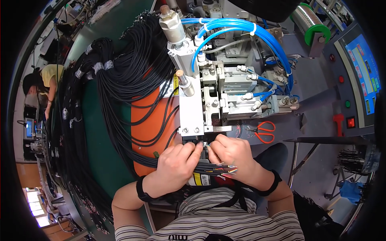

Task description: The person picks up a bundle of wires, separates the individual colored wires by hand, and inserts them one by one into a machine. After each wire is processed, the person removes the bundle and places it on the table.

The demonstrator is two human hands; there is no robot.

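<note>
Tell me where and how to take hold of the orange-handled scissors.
Best taken by the loops, coming from the right: the orange-handled scissors lie beside the machine, loops toward the right and blades pointing left. The wide loops should give fingers an easy hold, away from the blades. The right hand is the nearer one.

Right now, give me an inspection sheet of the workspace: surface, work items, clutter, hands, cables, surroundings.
Surface: green tabletop; orange panel partly under cables.
Work items: black cable bundle, coloured cores at its ends; metal machine.
Clutter: red-handled scissors right of the machine's front.
Hands: left hand and right hand meet at the machine's front; pinched piece too small to identify.
Cables: black cables heaped left; blue tubes arch overhead.
Surroundings: co-worker far left; control screen right.
</note>
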